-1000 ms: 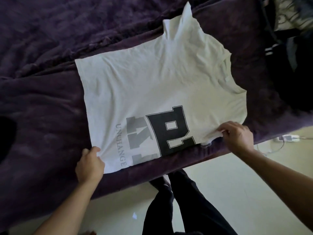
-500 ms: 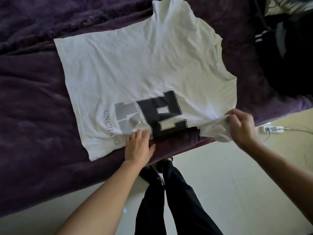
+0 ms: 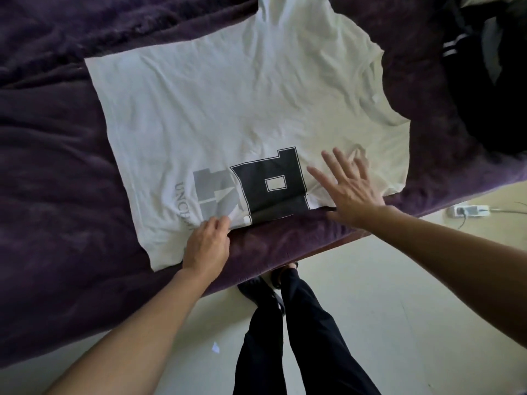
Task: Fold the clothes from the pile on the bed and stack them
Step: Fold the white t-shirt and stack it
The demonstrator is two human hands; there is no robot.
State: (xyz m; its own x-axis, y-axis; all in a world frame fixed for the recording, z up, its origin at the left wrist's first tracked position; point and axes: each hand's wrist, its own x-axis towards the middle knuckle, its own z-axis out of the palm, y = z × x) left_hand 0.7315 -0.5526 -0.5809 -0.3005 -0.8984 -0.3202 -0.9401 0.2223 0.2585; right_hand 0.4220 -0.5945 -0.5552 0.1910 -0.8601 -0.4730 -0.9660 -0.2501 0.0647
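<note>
A white T-shirt [image 3: 228, 109] with a black and grey block print lies spread flat on the purple bed [image 3: 51, 181], its near edge folded under along the bed's front. My left hand [image 3: 206, 245] pinches the shirt's near edge beside the grey print, fingers curled on the cloth. My right hand [image 3: 349, 186] lies flat with spread straight fingers on the shirt's right side, just past the black letter.
A pile of dark clothes [image 3: 484, 81] sits on the bed at the far right. Below the bed edge are the pale floor, my dark-trousered legs [image 3: 285, 337], and a white power strip [image 3: 470, 210] with a cable at right.
My right hand let go of the sleeve it pinched and now lies flat on the shirt. The sleeve is tucked under. My left hand stays at the near edge.
</note>
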